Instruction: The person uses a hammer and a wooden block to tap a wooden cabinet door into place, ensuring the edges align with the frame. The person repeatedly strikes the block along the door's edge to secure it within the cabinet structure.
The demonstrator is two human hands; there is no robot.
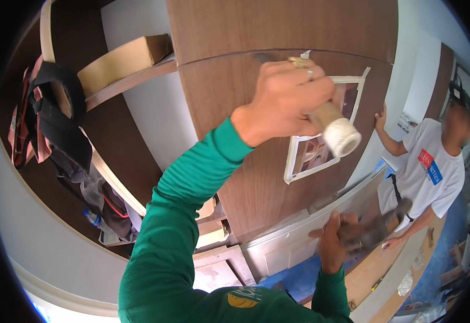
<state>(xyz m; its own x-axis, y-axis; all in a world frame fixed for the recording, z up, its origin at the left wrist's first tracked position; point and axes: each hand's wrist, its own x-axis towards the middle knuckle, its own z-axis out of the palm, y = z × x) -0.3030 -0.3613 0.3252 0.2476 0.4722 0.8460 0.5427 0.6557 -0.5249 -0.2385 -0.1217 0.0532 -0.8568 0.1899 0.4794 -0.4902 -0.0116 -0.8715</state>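
Observation:
My left hand (289, 99) is raised in front of the brown wood panel (235, 118), fingers wrapped round a tape roll (341, 137). The roll's end is whitish with a hollow core, and a tan cylindrical part runs back into my fist. Lower and to the right, my right hand (332, 242) is closed round a dark grey tool (372, 234); motion blur hides its exact kind. Behind the tape roll, a picture (313, 153) is fixed to the panel with pale strips along its edges.
At left, open shelves hold a cardboard box (119, 64) and hanging bags (57, 102). A co-worker in a white shirt (420, 167) stands at right, one hand against the wall edge. Wooden boards (391, 274) lie at lower right, above blue floor covering (299, 274).

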